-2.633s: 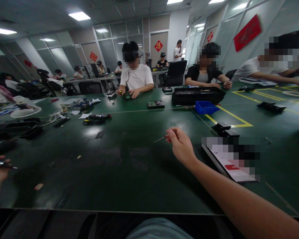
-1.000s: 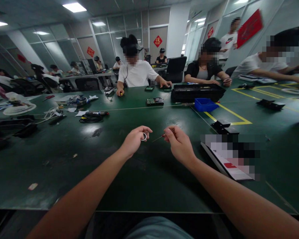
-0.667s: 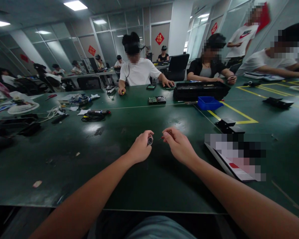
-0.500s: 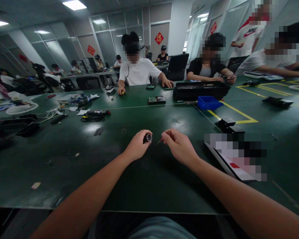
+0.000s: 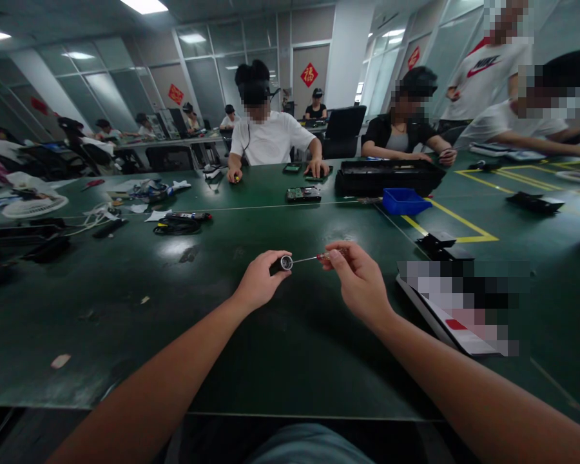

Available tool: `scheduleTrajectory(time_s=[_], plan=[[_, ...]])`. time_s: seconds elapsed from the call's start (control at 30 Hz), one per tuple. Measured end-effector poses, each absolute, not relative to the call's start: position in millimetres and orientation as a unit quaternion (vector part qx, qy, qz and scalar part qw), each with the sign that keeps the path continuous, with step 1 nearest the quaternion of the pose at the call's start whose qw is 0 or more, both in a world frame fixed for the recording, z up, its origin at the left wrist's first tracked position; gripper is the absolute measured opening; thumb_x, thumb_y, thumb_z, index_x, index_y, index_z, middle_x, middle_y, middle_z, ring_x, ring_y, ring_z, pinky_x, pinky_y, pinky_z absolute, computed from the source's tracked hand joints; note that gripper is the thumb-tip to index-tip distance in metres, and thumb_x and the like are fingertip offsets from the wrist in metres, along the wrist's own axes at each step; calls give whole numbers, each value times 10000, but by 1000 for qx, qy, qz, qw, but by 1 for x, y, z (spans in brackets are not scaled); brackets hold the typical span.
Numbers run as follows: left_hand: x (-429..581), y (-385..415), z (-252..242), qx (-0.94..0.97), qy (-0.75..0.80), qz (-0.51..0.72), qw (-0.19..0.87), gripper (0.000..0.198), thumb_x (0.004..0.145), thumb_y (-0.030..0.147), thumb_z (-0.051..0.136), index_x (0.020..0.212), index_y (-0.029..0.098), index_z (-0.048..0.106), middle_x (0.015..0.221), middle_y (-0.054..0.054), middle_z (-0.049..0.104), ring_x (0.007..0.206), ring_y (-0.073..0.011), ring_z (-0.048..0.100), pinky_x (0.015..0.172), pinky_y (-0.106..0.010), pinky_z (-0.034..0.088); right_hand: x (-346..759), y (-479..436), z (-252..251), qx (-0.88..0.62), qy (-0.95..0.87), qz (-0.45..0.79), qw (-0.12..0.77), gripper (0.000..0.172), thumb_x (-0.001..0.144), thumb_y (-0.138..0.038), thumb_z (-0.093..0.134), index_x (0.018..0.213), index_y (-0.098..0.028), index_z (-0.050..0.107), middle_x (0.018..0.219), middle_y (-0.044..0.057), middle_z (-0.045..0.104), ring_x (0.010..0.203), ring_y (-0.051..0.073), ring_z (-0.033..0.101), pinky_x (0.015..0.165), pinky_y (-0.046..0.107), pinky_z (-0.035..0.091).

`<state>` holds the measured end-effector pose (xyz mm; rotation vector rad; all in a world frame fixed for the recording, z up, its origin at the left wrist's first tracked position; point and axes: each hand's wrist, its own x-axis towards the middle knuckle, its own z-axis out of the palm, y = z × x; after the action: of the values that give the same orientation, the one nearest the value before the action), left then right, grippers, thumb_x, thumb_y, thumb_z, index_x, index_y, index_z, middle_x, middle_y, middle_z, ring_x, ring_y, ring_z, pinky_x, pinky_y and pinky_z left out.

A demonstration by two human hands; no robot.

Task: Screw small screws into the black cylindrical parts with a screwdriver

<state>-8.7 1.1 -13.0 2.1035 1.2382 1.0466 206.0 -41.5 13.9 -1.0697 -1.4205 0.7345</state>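
My left hand (image 5: 262, 278) is wrapped round a short black cylinder (image 5: 285, 263), whose silver-rimmed round end faces right and toward me. What kind of part it is I cannot make out. Between the fingers and thumb of my right hand (image 5: 360, 274) is a screwdriver (image 5: 326, 256) with a red, partly see-through handle. Its thin shaft points left, and the tip is at the cylinder's rim; whether it touches inside I cannot tell. Both hands are held above the dark green table (image 5: 290, 348).
A white-edged, partly blurred item (image 5: 430, 312) lies right of my right forearm. Farther off are black brackets (image 5: 442, 246), a blue bin (image 5: 405, 201), a long black housing (image 5: 389, 175), a circuit-board device (image 5: 303, 194) and coiled black cable (image 5: 181, 223). People sit across the table.
The screwdriver has swung from slanting downward to nearly level, its tip now at the cylinder's end. My right hand has shifted slightly right, and the cylinder's open end has turned a little.
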Motion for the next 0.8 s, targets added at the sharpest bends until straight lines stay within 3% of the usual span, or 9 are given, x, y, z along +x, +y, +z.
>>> scheduleTrajectory(time_s=[0.7,0.8], plan=[[-9,-1,-13,789,456,352,216,408,869,169,716,1262,263,663,1239,-39,688,1175,-238,604,1056,-435,438,207,-38,10,-485,-623,292,540,278,955,-444,552,1079,-212,638,947,71,749,885,224,701,828,397,538],[-10,-1,-13,790,452,354,215,404,869,169,716,1260,259,667,1234,-45,689,1168,-239,608,1052,-438,443,209,-39,14,-514,-630,275,513,288,955,-473,551,1017,-212,659,900,52,742,813,204,680,743,349,511]])
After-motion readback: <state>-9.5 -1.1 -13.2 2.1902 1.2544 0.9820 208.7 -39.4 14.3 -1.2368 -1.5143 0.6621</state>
